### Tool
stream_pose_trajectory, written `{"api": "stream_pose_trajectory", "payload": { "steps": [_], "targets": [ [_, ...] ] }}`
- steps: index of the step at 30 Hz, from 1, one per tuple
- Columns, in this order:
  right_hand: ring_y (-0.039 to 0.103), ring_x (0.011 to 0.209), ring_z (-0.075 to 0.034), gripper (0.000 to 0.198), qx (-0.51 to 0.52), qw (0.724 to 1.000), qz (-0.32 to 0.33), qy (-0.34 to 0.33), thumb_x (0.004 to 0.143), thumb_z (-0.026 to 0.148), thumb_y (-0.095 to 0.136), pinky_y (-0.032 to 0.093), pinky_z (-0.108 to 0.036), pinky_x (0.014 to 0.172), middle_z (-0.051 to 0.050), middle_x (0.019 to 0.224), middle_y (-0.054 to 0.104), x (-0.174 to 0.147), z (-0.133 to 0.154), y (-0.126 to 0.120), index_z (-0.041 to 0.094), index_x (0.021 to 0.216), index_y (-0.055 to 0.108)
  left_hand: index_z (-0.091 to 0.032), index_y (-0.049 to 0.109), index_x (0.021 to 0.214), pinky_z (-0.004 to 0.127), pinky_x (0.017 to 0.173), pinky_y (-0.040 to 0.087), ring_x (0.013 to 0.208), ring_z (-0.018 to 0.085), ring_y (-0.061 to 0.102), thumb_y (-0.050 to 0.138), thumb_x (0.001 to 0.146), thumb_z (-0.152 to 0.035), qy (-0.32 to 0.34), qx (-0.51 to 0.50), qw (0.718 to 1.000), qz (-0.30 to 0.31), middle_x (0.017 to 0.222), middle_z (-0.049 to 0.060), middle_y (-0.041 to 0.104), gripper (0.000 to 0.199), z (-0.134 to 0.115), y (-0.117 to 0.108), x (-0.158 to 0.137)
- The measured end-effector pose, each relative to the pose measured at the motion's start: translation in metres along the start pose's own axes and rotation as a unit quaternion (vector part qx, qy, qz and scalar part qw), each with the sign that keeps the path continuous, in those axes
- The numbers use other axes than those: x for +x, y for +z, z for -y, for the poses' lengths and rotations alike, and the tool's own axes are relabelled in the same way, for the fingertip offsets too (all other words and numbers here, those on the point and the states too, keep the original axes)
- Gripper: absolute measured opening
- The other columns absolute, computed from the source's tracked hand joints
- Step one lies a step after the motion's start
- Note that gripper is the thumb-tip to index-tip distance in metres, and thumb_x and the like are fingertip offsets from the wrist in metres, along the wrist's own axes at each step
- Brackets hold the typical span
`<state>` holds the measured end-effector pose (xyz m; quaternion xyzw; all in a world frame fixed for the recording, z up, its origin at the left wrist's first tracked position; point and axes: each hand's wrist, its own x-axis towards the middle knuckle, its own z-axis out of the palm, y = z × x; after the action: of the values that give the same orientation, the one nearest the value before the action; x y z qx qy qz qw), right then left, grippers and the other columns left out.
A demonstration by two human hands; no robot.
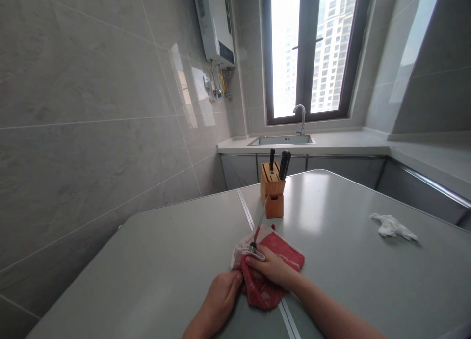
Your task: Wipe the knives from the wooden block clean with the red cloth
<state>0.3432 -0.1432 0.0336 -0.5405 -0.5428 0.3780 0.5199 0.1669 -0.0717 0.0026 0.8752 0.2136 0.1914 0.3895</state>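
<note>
Probably light and stiff, the knife [258, 229] slants up at lower centre, best held by its handle [253, 246] (mind the edge); the left hand [222, 291] is closed, seemingly around that mostly hidden handle, the right hand [271, 266] gripping soft red cloth [284, 249].

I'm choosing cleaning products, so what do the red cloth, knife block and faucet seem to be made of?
Red cloth: soft textile, matte, bunching in loose folds; the fibre can't be told.
Knife block: probably wood or bamboo, smooth finish, judging by its warm tan-brown colour.
Faucet: likely metal, polished or chromed, given its silvery shine.
</note>
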Motion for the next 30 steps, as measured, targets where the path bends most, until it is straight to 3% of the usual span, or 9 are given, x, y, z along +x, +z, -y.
{"api": "stream_pose_trajectory", "payload": {
  "steps": [9,30],
  "targets": [
    [0.057,0.091,-0.024,0.040,0.004,1.000,-0.003,0.002,0.075,0.053,0.058,0.043,-0.038,0.087,-0.006,0.094,0.065,0.000,0.000,0.001,0.017,0.091,0.060,-0.015,0.059,0.071,0.023,0.062,0.038,0.061,0.015,0.046,0.022,0.093,-0.051,-0.005,-0.006,1.000,-0.008,0.066,0.003,0.058,0.056,-0.006,-0.002,0.000],
    [0.057,0.094,-0.025,0.043,0.005,1.000,0.003,0.004,0.076,0.052,0.058,0.043,-0.040,0.089,-0.008,0.099,0.064,0.003,-0.012,0.000,0.015,0.099,0.060,-0.015,0.056,0.067,0.022,0.062,0.036,0.062,0.014,0.051,0.022,0.095,-0.043,-0.009,-0.023,1.000,-0.002,0.067,0.003,0.060,0.052,-0.001,0.000,0.001]
  ]
}}
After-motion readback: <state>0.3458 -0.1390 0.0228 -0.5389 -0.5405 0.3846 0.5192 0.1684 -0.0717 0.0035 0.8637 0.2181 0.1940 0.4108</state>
